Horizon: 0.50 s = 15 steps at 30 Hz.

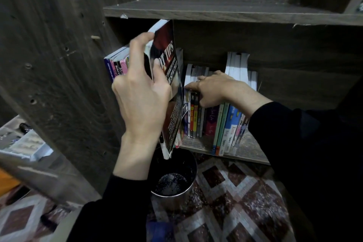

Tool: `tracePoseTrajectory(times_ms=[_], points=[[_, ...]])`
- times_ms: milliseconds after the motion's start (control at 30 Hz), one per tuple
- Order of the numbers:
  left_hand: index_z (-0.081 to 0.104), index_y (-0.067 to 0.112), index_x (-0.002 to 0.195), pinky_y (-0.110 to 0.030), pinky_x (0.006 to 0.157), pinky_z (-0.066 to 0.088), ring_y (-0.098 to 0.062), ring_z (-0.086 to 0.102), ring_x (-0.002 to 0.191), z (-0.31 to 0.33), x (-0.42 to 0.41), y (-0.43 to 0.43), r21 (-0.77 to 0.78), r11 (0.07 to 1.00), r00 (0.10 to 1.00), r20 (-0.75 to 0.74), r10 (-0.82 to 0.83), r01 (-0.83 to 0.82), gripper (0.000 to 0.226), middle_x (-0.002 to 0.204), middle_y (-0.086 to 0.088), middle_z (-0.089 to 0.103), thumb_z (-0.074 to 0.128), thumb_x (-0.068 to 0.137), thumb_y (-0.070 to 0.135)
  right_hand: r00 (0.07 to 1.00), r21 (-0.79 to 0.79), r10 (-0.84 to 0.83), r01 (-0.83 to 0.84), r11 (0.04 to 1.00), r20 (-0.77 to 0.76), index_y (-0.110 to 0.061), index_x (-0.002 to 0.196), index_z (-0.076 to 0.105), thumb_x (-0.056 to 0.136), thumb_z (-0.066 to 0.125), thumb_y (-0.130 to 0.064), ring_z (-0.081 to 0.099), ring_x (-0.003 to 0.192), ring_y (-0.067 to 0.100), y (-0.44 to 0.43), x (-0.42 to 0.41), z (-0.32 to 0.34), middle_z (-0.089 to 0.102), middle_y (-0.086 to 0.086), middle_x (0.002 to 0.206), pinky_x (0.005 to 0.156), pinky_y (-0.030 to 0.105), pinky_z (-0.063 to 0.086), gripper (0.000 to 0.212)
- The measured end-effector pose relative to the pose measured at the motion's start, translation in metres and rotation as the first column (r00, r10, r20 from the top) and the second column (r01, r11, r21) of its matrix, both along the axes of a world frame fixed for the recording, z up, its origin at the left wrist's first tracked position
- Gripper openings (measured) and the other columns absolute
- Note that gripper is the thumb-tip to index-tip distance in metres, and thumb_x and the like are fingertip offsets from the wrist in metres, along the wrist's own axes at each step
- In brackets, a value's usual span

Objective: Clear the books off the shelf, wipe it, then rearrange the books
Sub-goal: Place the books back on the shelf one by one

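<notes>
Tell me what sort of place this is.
Likely a room in a home, perhaps a study corner: a dark wooden shelf holds a row of school books, and a metal bin stands on the patterned floor below it.

Open gap above short books [193,118], upper shelf board [216,12] close overhead, metal bin [171,202] below shelf edge

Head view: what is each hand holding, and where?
Left hand grips the Hot Tips book by its near edge, thumb on cover. Right hand rests on shelved books; grip unclear.
</notes>
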<state>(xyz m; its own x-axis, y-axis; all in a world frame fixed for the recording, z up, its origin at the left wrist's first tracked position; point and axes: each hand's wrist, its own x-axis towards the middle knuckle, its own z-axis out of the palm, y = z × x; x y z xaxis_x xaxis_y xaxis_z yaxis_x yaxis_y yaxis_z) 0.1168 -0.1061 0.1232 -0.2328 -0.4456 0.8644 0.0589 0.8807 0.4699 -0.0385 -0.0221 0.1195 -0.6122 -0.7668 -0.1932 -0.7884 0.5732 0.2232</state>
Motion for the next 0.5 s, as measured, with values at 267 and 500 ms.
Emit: tracePoseTrajectory(times_ms=[267,500], points=[[0.063,0.007,0.117,-0.035,0.045,0.045,-0.021,0.044,0.038,0.0,0.004,0.008,-0.01,1.0,1.0,0.007,0.004,-0.004,0.034,0.058,-0.009,0.059,0.059,0.083,0.003,1.0,0.003,0.004,-0.004,1.0,-0.003,-0.039,0.151,0.019,0.091,0.05,-0.032,0.029,0.143,0.023,0.001,-0.001,-0.001,0.027,0.007,0.157,0.115,0.045,0.017,0.068],[0.065,0.004,0.114,-0.029,0.04,0.04,-0.025,0.044,0.036,0.001,0.016,0.02,-0.11,0.993,0.998,-0.053,0.029,-0.035,0.031,0.081,-0.006,0.071,0.061,0.083,0.0,1.0,0.001,-0.003,0.003,1.0,-0.008,-0.039,0.151,0.018,0.091,0.05,-0.033,0.029,0.142,0.025,0.002,0.0,-0.001,0.026,0.008,0.157,0.116,0.044,0.017,0.068]])
